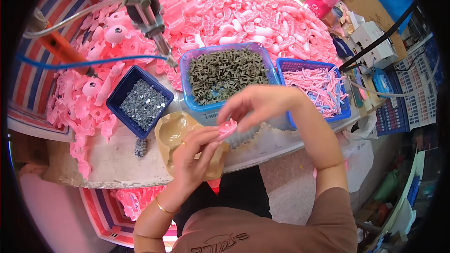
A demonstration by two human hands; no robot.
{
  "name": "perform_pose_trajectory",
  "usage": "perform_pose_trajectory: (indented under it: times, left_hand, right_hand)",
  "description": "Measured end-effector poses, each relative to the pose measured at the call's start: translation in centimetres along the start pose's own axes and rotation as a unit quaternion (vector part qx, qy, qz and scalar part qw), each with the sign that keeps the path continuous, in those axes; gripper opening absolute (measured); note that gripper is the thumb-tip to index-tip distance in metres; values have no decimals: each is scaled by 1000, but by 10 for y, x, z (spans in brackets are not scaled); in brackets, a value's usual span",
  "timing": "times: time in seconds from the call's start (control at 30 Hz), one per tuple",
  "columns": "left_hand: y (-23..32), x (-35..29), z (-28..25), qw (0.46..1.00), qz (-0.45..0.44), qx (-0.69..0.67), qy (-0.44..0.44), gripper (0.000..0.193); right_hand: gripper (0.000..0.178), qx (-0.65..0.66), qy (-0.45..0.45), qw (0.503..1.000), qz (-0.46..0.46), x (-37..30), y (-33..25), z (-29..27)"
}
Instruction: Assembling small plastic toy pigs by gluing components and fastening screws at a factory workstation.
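Note:
In front of my body, my left hand [193,153] is closed, with its fingertips pinching a small pink plastic part [228,129]. My right hand [257,104] curls over that part from above right, its thumb and fingers bent in around it; whether a smaller piece sits between them is hidden. Beneath my left hand stands a tan fixture block [169,130] with a rounded hollow. A clear blue-rimmed tub [189,99] of small dark olive clips is just beyond my hands. To its left is a dark blue bin [123,110] of small metal screws.
A blue basket [347,107] of pink and blue sticks stands right of the tub. Pink molded parts [262,23] heap across the far table. A hanging screwdriver [149,23] and an orange tool [65,49] on a hose reach in from upper left. A white machine [375,47] sits right.

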State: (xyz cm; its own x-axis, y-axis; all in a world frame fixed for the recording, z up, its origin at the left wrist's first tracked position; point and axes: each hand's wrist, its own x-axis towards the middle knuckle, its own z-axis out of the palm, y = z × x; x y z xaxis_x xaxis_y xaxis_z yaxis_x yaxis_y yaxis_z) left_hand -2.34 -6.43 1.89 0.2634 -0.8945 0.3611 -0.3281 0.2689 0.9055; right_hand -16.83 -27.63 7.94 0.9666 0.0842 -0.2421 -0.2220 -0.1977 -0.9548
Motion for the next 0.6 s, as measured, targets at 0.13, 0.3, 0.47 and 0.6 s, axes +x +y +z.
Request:
perform_pose_trajectory:
  times: [0.13, 0.3, 0.47, 0.6]
  left_hand:
    - [11, -7, -21, 988, 58, 132, 47, 29]
    - [10, -37, -40, 966, 96, 240, 17, 38]
    - [7, -67, -39, 965, 39, 253, -53, 42]
    - [1, -76, -22, 945, 96, 298, -92, 38]
  right_hand:
    - [38, -219, 370, 902, 29, 11, 41, -96]
    - [35, -546, 510, 654, 118, 24, 109, -182]
    - [34, -539, 513, 637, 202, 32, 63, -163]
    - [33, -361, 542, 759, -5, 18, 38, -119]
